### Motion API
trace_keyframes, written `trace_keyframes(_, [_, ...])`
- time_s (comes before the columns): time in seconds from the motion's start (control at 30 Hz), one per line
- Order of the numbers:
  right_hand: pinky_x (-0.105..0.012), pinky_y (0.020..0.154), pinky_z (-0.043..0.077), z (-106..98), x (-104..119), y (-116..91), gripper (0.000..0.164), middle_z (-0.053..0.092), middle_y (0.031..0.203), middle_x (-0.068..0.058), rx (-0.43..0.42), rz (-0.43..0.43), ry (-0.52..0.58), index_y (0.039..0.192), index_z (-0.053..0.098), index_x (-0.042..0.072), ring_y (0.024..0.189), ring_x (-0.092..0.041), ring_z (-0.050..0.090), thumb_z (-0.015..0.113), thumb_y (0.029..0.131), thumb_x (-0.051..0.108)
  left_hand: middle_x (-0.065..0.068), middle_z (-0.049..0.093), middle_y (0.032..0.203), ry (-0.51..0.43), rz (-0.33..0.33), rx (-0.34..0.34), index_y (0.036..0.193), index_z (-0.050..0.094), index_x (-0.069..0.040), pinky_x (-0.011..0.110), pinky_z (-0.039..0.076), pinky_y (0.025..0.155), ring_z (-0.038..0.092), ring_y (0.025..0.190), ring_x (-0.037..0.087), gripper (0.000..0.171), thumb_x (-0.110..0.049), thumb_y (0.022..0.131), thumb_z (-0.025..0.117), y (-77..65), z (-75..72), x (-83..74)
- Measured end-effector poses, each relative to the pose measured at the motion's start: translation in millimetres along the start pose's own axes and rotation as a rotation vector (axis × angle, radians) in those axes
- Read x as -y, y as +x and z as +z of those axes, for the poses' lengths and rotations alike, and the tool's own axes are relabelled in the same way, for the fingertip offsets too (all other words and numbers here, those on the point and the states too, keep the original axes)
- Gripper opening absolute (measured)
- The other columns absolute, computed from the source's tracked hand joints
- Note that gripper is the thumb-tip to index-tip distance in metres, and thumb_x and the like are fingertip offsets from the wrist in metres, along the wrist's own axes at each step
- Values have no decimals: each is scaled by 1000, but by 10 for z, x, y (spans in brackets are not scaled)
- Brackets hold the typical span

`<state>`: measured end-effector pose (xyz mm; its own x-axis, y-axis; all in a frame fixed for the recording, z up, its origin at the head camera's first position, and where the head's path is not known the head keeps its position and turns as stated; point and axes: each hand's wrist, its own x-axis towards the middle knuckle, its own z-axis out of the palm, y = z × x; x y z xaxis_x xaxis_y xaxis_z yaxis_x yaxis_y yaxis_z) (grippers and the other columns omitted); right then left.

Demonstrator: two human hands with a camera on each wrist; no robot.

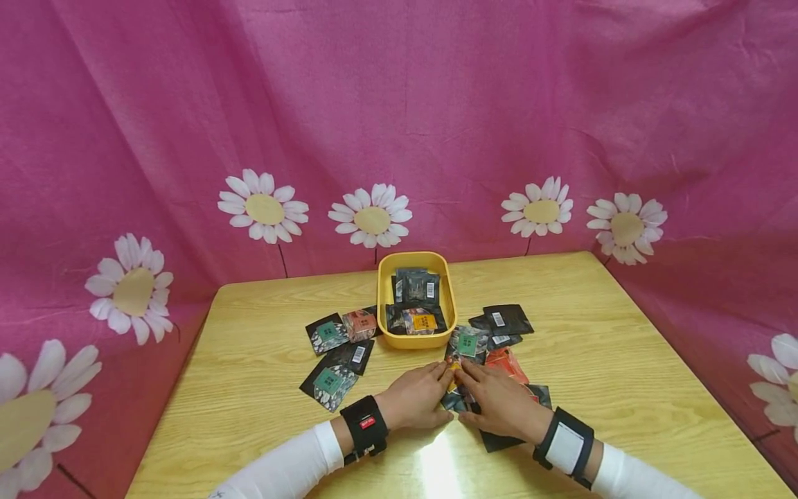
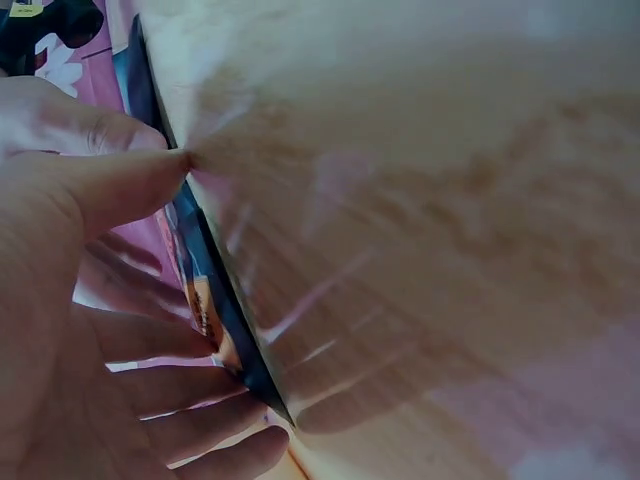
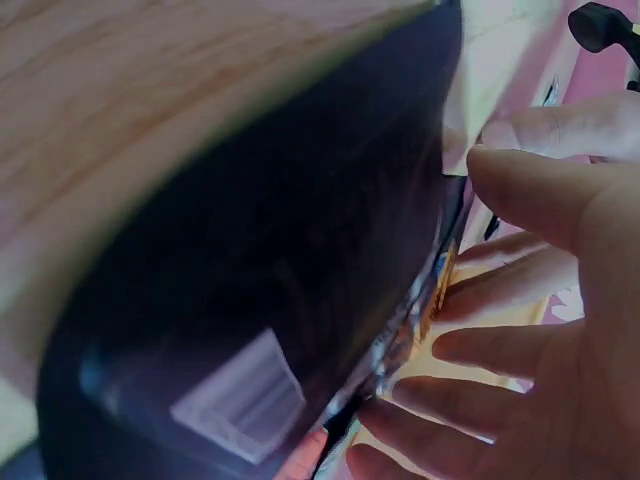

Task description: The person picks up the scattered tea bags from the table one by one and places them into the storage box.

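Note:
My left hand [image 1: 414, 397] and right hand [image 1: 506, 402] lie close together over the table, fingertips meeting at a dark sachet with a yellow-orange label [image 2: 203, 305]. Fingers on both hands are mostly straight and touch this sachet from either side. Beneath and beside the right hand are more sachets: a black one [image 1: 497, 442], a red one [image 1: 506, 364] and one with a green label [image 1: 467, 344]. In the right wrist view a black sachet with a white barcode [image 3: 245, 395] fills much of the frame. The hands cover part of the pile.
A yellow basket [image 1: 416, 342] stands beyond the hands, holding several dark sachets [image 1: 419, 287]. Left of it lies a loose group of sachets [image 1: 328, 333] with green and red labels. Further black sachets [image 1: 510, 319] lie right of the basket. A pink flowered curtain [image 1: 399, 125] hangs behind the table.

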<state>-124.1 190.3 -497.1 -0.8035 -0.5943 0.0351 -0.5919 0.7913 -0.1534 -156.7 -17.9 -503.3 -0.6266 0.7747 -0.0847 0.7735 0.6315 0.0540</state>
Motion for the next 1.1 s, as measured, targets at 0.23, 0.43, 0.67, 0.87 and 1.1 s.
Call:
trace_keyframes(0.23, [-55, 101, 43, 40, -2, 31, 72, 50, 141, -25, -6, 9, -21, 137, 54, -4, 126, -40, 52, 74, 85, 40, 13, 52, 143, 83, 32, -66, 144, 49, -5, 33, 47, 101, 51, 130, 23, 62, -40, 94, 61, 40, 4, -5])
trace_keyframes(0.43, [-53, 97, 47, 59, 8, 71, 58, 59, 132, -21, -62, -7, -35, 131, 59, -2, 118, -38, 58, 73, 87, 34, 10, 56, 140, 131, 46, -100, 142, 53, -7, 32, 52, 92, 57, 122, 21, 51, -28, 96, 61, 38, -25, -17])
trace_keyframes(0.67, [-44, 79, 55, 95, -18, 122, 37, 68, 112, -10, -185, -82, -90, 113, 66, 5, 95, -28, 67, 78, 82, 21, -2, 69, 119, 173, 56, -171, 133, 63, -15, 28, 53, 61, 66, 85, 13, 41, -15, 92, 65, 47, -13, 12])
trace_keyframes(0.87, [-40, 72, 56, 70, -15, 134, 29, 70, 103, -5, -237, -107, -90, 109, 67, 7, 86, -23, 68, 76, 82, 12, -6, 72, 106, 199, 56, -212, 127, 68, -20, 28, 50, 54, 66, 74, 10, 37, -10, 91, 63, 20, -58, 19])
trace_keyframes(1.1, [-36, 75, 57, -109, 62, 117, 43, 72, 102, -6, -297, -113, -53, 111, 69, 3, 90, -22, 69, 79, 70, -2, -8, 72, 96, 144, 76, -342, 113, 71, -18, 25, 50, 56, 67, 76, 7, 29, -4, 91, 62, -100, -281, 28])
